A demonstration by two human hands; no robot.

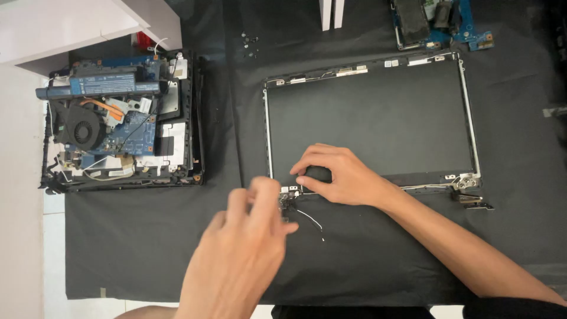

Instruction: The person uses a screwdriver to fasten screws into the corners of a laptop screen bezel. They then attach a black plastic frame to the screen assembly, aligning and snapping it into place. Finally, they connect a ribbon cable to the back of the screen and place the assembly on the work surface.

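Observation:
A dark laptop screen panel (372, 118) lies flat in its metal frame on a black mat. My right hand (339, 174) rests on the panel's lower left corner, fingers curled and pressing on the surface there. My left hand (248, 242) hovers just left of that corner, blurred, with its fingertips pinched at the left hinge bracket (288, 196); whether they hold something is unclear. A thin white cable (312, 221) trails from the bracket onto the mat. The right hinge (469, 192) sticks out at the panel's lower right.
An opened laptop base (121, 127) with fan, blue board and battery sits at the left. Several small screws (251, 44) lie on the black mat (147, 248) near the top. Another blue circuit board (440, 20) lies at the top right. White objects (331, 13) stand at the top centre.

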